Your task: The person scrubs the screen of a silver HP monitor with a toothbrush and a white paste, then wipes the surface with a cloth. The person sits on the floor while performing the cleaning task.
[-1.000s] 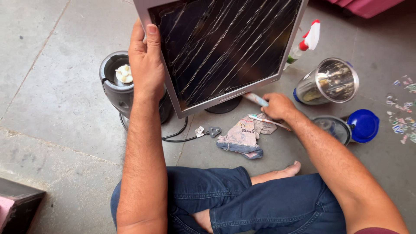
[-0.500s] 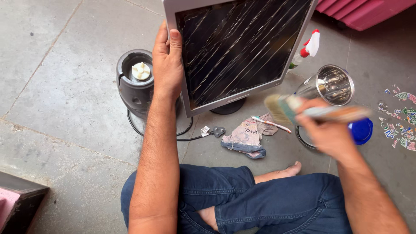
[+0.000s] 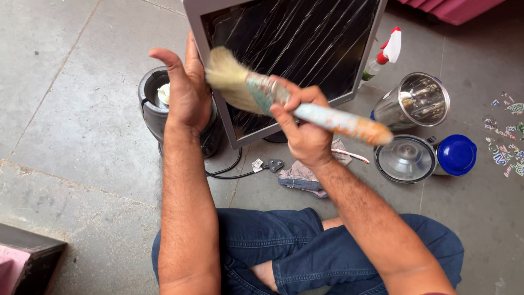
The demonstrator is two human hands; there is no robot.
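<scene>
Brushing the cracked screen of the flat monitor (image 3: pixel 295 54) goes best, I judge, with light strokes, bristles leading, so they do not snag on the fractures. The right hand (image 3: pixel 305 136) is clenched around the handle of the paint-flecked brush (image 3: pixel 305 106), whose pale bristles lie against the monitor's lower left corner, just beyond that grip. The left hand (image 3: pixel 188 90) is released, palm flat against the monitor's left edge, thumb lifted; pressing there should keep the panel from tipping.

Behind the left hand stands a dark blender base (image 3: pixel 155 106), close enough to crowd a wide sweep. Below the right grip lie a rag (image 3: pixel 300 177) and a plug with cable (image 3: pixel 270 164). Further right sit a steel jar (image 3: pixel 417 101), a clear lid (image 3: pixel 406 159), a blue cap (image 3: pixel 457 154) and a spray bottle (image 3: pixel 385 52).
</scene>
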